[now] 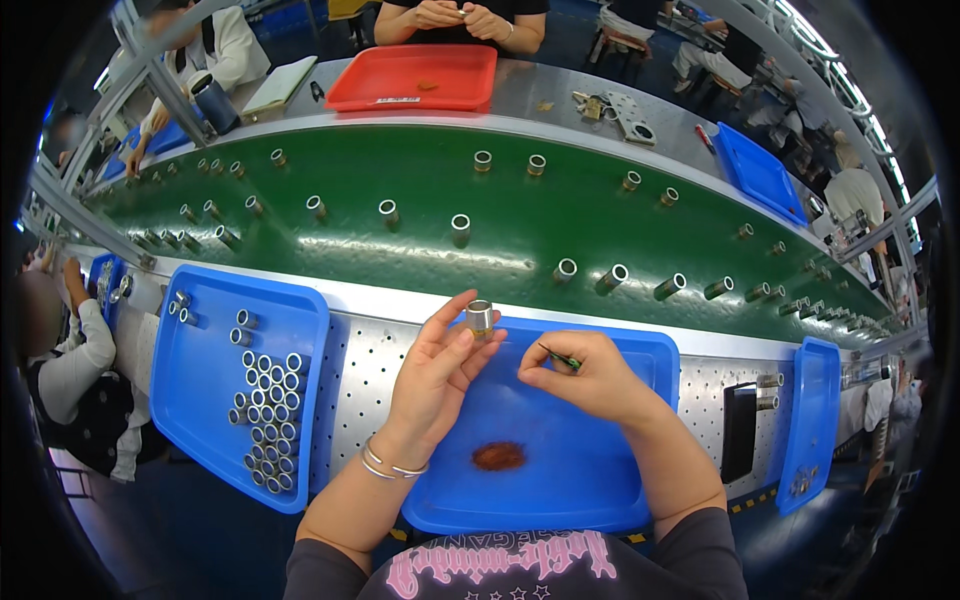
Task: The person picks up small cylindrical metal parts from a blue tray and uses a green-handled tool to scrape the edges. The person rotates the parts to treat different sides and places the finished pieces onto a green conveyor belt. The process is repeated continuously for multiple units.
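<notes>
My left hand (432,362) grips a short hollow metal sleeve (480,314) upright between thumb and fingertips, above the far edge of a blue tray (570,490). To its right, and apart from the sleeve, my right hand (600,378) is closed around a thin tool with a dark tip and a green-and-black body (562,358); its exact kind is too small to make out. Below both hands, a reddish-brown patch of fine material (498,456) lies on the tray's floor.
On the left, another blue tray (190,370) holds many standing sleeves (272,415). A green conveyor belt (380,260) with spaced sleeves runs across ahead. A black flat device (740,430) and a blue tray (812,410) are right. Beyond the belt, a person sits behind a red tray (370,75).
</notes>
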`<action>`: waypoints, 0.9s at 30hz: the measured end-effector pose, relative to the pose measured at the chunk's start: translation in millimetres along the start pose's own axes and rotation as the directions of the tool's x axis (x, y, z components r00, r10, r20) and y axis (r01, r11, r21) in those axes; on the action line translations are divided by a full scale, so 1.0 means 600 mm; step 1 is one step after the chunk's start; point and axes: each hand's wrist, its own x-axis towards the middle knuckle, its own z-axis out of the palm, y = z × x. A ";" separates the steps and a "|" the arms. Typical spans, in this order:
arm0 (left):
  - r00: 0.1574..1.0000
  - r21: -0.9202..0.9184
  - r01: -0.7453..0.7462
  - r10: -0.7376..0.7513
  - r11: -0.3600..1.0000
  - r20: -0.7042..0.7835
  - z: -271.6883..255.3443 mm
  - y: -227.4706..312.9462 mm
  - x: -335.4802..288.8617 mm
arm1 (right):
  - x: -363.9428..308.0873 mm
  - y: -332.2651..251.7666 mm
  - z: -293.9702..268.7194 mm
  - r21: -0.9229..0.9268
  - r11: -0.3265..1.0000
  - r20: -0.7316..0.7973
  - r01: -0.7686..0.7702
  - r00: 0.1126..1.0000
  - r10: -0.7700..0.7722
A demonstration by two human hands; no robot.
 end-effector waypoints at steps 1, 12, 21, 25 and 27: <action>1.000 0.011 -0.008 0.008 1.000 -0.006 0.000 -0.001 0.000 | 0.000 0.000 -0.001 -0.010 1.000 0.007 -0.005 1.000 0.005; 0.970 0.419 -0.052 -0.055 0.906 0.239 0.004 -0.014 -0.010 | -0.001 -0.003 -0.032 -0.156 0.983 -0.261 0.092 0.957 -0.131; 0.953 0.362 0.035 -0.140 0.932 0.268 0.012 -0.011 -0.012 | -0.003 0.012 -0.034 0.079 0.996 -0.152 0.029 0.988 -0.016; 0.976 0.261 0.085 -0.134 0.962 0.173 0.006 -0.011 -0.013 | -0.005 0.021 -0.020 0.246 0.967 -0.179 0.072 0.983 -0.028; 0.983 0.235 0.094 -0.128 0.967 0.133 0.009 -0.010 -0.011 | -0.002 0.016 -0.015 0.295 0.949 -0.185 0.111 0.981 -0.057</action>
